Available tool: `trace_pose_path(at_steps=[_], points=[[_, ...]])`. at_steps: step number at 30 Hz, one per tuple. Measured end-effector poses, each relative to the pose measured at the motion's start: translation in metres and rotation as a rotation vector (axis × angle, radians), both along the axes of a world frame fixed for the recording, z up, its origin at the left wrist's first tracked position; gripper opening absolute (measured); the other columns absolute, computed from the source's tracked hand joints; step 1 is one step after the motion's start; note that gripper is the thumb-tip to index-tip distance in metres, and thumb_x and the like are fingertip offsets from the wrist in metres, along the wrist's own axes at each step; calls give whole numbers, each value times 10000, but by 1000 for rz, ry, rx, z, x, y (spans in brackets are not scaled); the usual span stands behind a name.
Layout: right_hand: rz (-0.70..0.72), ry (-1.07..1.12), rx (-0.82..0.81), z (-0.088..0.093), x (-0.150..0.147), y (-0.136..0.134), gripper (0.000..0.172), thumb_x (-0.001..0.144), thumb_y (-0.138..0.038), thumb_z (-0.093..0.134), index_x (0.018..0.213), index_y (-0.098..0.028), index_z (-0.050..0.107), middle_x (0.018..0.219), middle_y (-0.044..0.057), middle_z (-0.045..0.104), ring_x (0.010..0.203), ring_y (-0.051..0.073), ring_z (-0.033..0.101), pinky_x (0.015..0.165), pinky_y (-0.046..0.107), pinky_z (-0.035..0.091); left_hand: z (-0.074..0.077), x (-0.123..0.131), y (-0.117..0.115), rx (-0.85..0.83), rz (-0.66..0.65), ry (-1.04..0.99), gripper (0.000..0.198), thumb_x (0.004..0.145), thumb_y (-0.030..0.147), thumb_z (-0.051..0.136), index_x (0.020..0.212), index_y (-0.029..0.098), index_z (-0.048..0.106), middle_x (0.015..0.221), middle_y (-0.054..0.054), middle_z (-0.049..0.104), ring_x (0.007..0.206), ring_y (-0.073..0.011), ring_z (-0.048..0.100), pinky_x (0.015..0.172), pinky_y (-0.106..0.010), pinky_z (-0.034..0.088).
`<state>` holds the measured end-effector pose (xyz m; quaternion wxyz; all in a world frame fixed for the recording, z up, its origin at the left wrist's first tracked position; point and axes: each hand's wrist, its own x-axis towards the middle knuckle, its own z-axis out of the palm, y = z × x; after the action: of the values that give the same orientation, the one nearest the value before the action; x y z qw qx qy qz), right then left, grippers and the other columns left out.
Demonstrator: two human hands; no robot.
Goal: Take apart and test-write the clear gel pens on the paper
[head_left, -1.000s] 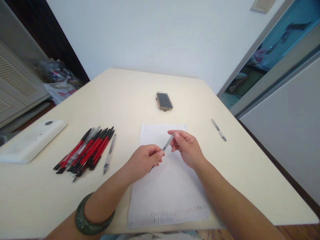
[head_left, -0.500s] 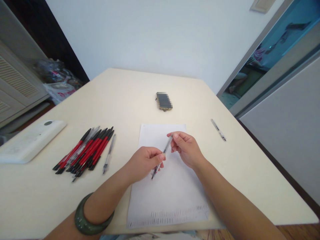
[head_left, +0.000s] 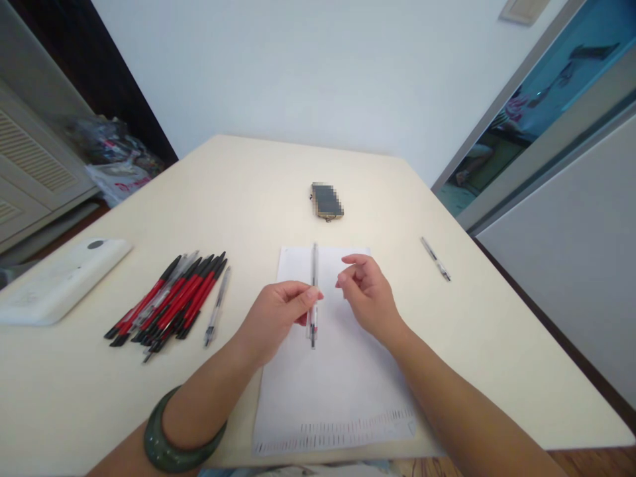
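Note:
A clear-barrelled pen (head_left: pixel 315 265) is pinched between the thumb and fingers of my left hand (head_left: pixel 283 315), pointing away from me. My right hand (head_left: pixel 368 291) is just to the right of it, fingers loosely curled and apart, touching nothing. Beneath both hands lies a white paper sheet (head_left: pixel 338 384), with rows of short pen strokes along its near edge. To the left is a pile of red-and-black pens (head_left: pixel 171 298) with some clear ones among them. One clear pen (head_left: pixel 217 308) lies alongside that pile, and another clear pen (head_left: pixel 436 258) rests on the right.
A white plastic object (head_left: pixel 64 281) lies at the table's left edge. Beyond the paper sits a dark, blurred-out phone-like item (head_left: pixel 328 201). The pale table (head_left: pixel 248 192) meets a white wall at the back. Plastic bags (head_left: pixel 119 172) stand on the floor at left.
My right hand has let go of the pen's far end and its fingers have opened. The pen, still in my left hand, has swung from slanting right to pointing straight away.

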<state>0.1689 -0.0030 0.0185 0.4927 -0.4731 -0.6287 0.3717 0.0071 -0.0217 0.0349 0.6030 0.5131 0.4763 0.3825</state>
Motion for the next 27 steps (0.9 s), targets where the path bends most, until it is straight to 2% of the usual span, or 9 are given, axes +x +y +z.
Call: trace_pose_path(at_steps=[5, 7, 9, 12, 15, 18, 22, 24, 27], points=[[359, -456, 297, 11, -3, -15, 288, 738, -162, 475, 1018, -224, 489, 872, 51, 570, 711, 141, 515, 629, 283, 407, -3, -5, 7, -182, 58, -402, 186, 719, 327, 560, 760, 146, 571, 622, 24, 496, 544, -63, 441, 535, -198, 377], [443, -465, 347, 14, -5, -19, 266, 748, -145, 462, 998, -219, 515, 887, 51, 585, 774, 151, 525, 675, 294, 410, -4, -5, 7, -188, 43, -439, 172, 727, 313, 557, 751, 144, 568, 630, 23, 501, 551, -60, 446, 542, -197, 380], [428, -365, 345, 13, -7, -20, 236, 760, -145, 460, 969, -222, 539, 870, 41, 599, 794, 147, 536, 705, 293, 413, -4, -5, 6, -159, 22, -390, 172, 731, 311, 554, 729, 139, 567, 635, 19, 513, 549, -59, 444, 535, -192, 374], [170, -90, 192, 11, -6, -16, 189, 759, -199, 500, 935, -231, 562, 759, 17, 602, 692, 131, 549, 639, 274, 429, -1, -3, 3, -59, -46, -145, 210, 731, 346, 544, 763, 144, 589, 661, 0, 562, 552, -71, 456, 538, -199, 380], [-146, 228, 44, 11, 4, -3, 161, 736, -281, 542, 880, -218, 579, 563, -26, 511, 490, 92, 461, 486, 235, 392, -1, -2, 0, 108, -118, 261, 300, 728, 418, 512, 868, 170, 604, 718, -24, 607, 620, -125, 513, 602, -257, 414], [-327, 480, 43, 18, 20, 12, 161, 722, -352, 545, 763, -200, 579, 641, -21, 508, 455, 55, 391, 448, 208, 364, -8, -3, 2, 384, -92, 722, 351, 744, 443, 461, 948, 194, 598, 882, -54, 617, 850, -204, 527, 776, -339, 391], [-275, 756, -88, 26, 40, 24, 289, 735, -493, 460, 694, -211, 505, 662, -19, 494, 568, 81, 480, 511, 213, 415, -21, -10, 7, 542, -117, 1128, 504, 715, 488, 465, 1109, 178, 517, 1224, -112, 446, 1196, -290, 260, 964, -422, 205], [-178, 833, -206, 28, 44, 26, 315, 729, -543, 427, 747, -235, 491, 596, -37, 458, 533, 83, 473, 507, 221, 420, -24, -13, 8, 530, -178, 1214, 595, 699, 534, 455, 1169, 170, 459, 1295, -130, 360, 1233, -308, 176, 972, -447, 168], [-66, 895, -346, 27, 48, 25, 321, 728, -560, 414, 870, -282, 490, 498, -72, 359, 390, 62, 353, 400, 186, 344, -24, -14, 7, 501, -273, 1253, 664, 679, 586, 436, 1186, 157, 433, 1323, -144, 313, 1241, -313, 160, 971, -444, 164]])
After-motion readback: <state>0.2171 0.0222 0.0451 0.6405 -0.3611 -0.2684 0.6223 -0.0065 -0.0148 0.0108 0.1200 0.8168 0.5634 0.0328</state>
